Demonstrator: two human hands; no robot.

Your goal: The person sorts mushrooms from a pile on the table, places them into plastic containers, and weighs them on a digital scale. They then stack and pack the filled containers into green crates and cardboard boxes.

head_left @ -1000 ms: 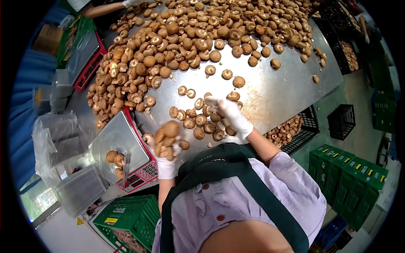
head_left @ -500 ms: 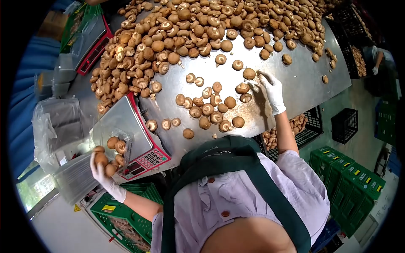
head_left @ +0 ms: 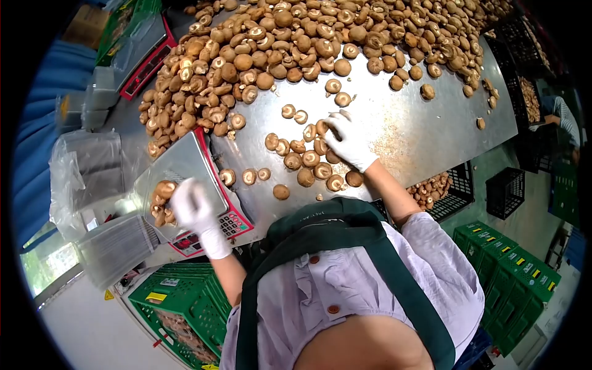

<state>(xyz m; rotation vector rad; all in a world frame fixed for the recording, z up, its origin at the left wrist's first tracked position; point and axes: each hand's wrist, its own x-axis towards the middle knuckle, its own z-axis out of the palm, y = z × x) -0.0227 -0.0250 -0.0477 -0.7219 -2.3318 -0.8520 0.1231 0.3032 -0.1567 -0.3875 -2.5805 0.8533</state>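
My left hand, in a white glove and blurred, is over the right side of a clear tray on the red-edged scale. Whether its fingers hold anything is hidden by the blur. Brown mushrooms lie in the tray beside it. My gloved right hand is at the right edge of a loose group of mushrooms on the metal table. Its fingers curl against mushrooms there, touching them from the right.
A large mushroom heap covers the table's far side. A second scale stands at the upper left, stacked clear trays at the left. Green crates are below left, more at right, and a black crate under the table edge.
My left hand has let go of its mushrooms into the tray and moved right. My right hand has moved left to the loose group, and mushrooms at the group's right side have shifted.
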